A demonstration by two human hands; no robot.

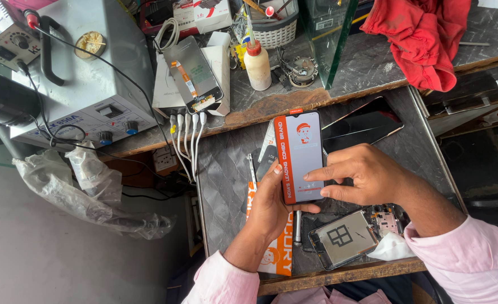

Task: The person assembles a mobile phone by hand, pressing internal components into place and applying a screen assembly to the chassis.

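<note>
A phone display panel [300, 156] with a grey protective film and an orange strip down its left side is held upright over the middle of the dark work surface [226, 169]. It is clasped from below by the left hand [271, 205], whose thumb is pressed against the left edge while the fingers are wrapped behind. The right edge and lower face are pinched by the right hand [367, 175], its fingers closed on the panel.

Just near of the hands, an opened phone body [344, 237] is laid close to the near edge of the surface, with a white cloth [391, 247] touching its right side. An orange and white package [275, 253] is lying under the left wrist, overhanging the near edge. A dark glass panel [364, 125] is resting far right of the held panel, with a bare stretch of surface left between them.

On the far shelf, a second display [194, 73] is laid on a white box [218, 67], a white bottle with a red cap [257, 65] is standing to its right, and a red cloth [423, 34] is draped at the far right. A grey rework station [74, 84] is set at the far left.
</note>
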